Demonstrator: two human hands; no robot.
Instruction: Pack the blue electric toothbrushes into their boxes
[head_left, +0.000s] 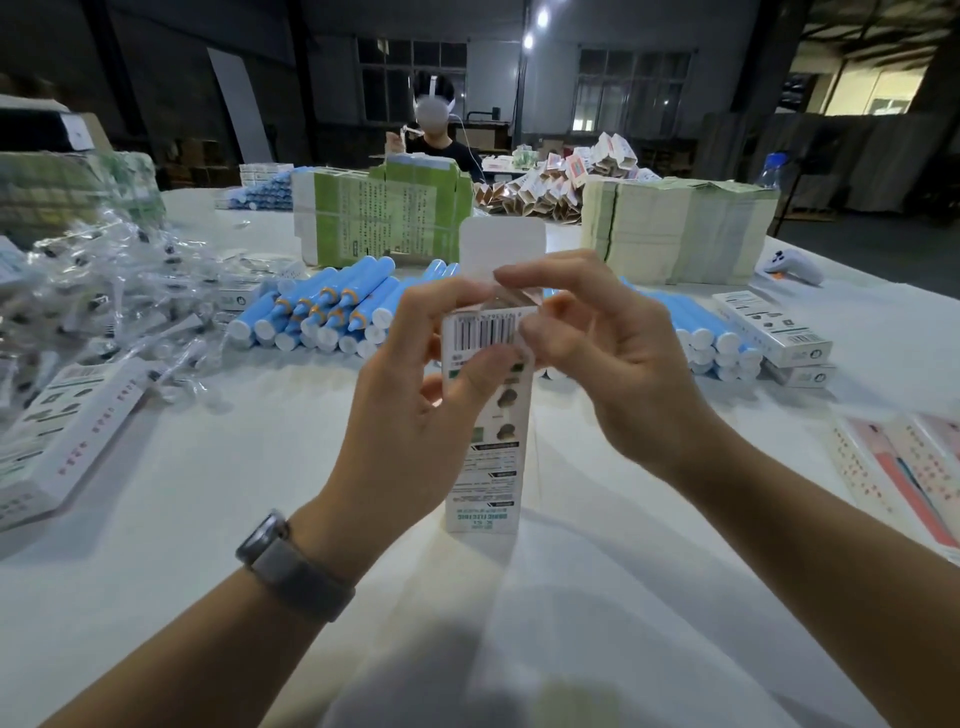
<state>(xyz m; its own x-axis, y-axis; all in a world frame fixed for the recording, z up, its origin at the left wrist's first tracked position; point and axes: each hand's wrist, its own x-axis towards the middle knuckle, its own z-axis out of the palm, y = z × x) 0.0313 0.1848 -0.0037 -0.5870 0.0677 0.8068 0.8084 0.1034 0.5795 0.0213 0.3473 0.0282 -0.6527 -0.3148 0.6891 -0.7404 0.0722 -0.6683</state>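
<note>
A tall, narrow white cardboard box (485, 415) printed with a barcode and green lettering is held upright above the white-covered worktop (208, 493), centre frame. It is gripped by the left hand (410, 410), whose fingers are curled round its left side with the thumb across the front below the barcode. The top end is pinched by the fingers of the right hand (613, 358), beside the raised white top flap (501, 247), which stands open. A grey wristwatch (291, 566) is worn on the left wrist. Whether the box holds anything cannot be told. Blue cylindrical electric toothbrush handles with white end caps (322, 312) lie stacked on the worktop behind the hands. Clear-wrapped brush heads (104, 301) are heaped at left. Closed white boxes (769, 325) lie at right.
</note>
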